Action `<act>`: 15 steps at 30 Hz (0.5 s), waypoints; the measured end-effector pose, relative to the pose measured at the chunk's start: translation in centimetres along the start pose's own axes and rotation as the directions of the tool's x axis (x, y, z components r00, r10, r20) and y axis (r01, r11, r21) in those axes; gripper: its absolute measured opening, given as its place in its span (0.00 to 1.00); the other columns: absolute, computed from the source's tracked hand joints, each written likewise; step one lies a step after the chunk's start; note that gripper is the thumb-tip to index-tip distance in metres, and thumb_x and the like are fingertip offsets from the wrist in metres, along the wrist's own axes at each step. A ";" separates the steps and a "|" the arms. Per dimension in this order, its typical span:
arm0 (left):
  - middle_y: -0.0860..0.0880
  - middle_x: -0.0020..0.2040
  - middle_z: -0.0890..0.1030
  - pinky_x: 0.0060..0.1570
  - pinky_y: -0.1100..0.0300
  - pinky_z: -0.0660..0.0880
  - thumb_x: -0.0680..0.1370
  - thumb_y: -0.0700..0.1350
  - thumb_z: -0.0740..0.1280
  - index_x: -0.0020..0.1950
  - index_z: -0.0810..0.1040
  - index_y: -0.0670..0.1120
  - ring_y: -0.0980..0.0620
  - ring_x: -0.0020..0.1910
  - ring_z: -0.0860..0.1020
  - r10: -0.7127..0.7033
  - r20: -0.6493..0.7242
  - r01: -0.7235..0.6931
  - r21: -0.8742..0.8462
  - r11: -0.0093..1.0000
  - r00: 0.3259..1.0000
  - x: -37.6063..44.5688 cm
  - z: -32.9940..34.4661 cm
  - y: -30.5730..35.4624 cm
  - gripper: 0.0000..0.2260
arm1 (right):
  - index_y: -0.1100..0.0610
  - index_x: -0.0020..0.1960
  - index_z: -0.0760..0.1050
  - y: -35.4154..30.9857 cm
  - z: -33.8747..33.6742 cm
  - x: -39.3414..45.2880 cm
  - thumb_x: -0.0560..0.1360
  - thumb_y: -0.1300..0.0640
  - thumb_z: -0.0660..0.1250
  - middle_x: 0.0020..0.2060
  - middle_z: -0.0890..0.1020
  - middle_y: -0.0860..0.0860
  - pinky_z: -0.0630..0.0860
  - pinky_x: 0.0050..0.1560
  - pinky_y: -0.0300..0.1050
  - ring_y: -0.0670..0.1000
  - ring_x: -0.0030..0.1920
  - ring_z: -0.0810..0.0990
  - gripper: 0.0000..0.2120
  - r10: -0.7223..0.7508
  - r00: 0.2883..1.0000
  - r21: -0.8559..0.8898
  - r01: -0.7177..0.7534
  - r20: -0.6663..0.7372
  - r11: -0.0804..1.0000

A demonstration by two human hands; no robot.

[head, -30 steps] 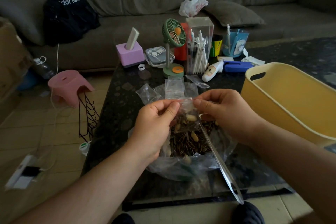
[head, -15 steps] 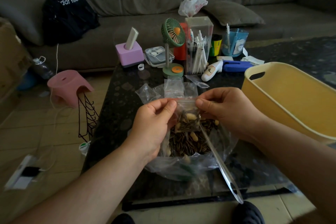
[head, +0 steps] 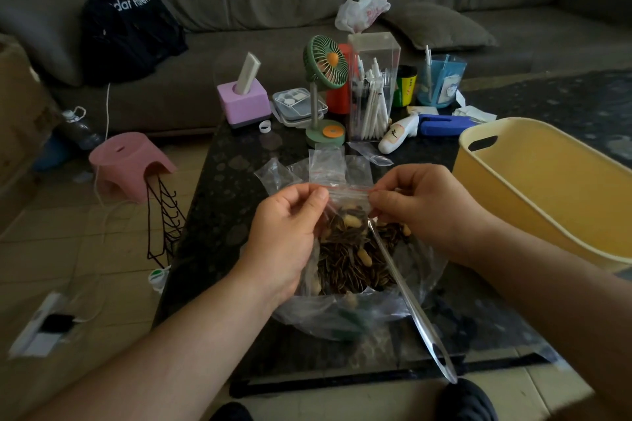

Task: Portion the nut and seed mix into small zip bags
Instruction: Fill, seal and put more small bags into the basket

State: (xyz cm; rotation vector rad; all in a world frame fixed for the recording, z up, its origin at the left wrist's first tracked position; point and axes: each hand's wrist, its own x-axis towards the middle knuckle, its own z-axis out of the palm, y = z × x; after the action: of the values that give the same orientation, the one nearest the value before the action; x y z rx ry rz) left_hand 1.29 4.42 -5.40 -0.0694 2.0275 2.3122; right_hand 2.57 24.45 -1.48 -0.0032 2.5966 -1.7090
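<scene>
Above mix bag (head: 355, 314), both hands pinch small zip bag (head: 347, 207), seemingly filled.

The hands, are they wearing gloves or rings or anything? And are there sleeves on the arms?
No gloves. The left hand and right hand are both bare, and no rings, watch or bracelet show on them. The forearms are bare too, with no sleeves in view as far as the picture reaches. The fingernails look short and plain.
</scene>
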 end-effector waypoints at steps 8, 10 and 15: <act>0.44 0.50 0.88 0.58 0.47 0.84 0.85 0.41 0.67 0.55 0.84 0.44 0.44 0.53 0.86 0.051 0.049 -0.053 0.051 0.997 0.997 -0.8 0.4 -0.2 0.06 | 0.47 0.53 0.83 0.4 0.5 -0.5 0.76 0.54 0.77 0.46 0.87 0.52 0.86 0.51 0.56 0.54 0.47 0.87 0.08 -0.038 0.997 0.010 0.037 0.068 0.999; 0.45 0.49 0.88 0.54 0.54 0.84 0.85 0.41 0.67 0.55 0.84 0.44 0.46 0.52 0.86 0.081 0.091 -0.089 0.091 0.992 0.993 -1.1 0.4 -0.3 0.06 | 0.47 0.52 0.83 0.4 1.0 -0.7 0.73 0.51 0.79 0.44 0.86 0.49 0.86 0.48 0.49 0.47 0.44 0.87 0.09 -0.112 0.993 -0.078 0.114 0.027 0.990; 0.51 0.45 0.87 0.46 0.66 0.80 0.84 0.37 0.67 0.52 0.84 0.45 0.57 0.45 0.85 0.166 0.131 -0.186 0.156 0.970 0.977 -1.5 0.6 -0.4 0.06 | 0.48 0.48 0.83 0.7 1.6 -0.7 0.73 0.53 0.79 0.45 0.83 0.42 0.84 0.48 0.44 0.44 0.47 0.84 0.07 -0.345 0.938 -0.240 0.341 0.027 0.909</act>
State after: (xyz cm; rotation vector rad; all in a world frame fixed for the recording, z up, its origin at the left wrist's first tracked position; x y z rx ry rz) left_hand 2.78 5.02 -5.57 0.2593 2.2401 2.1700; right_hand 3.32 23.23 -2.73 -0.4838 2.9384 -1.4596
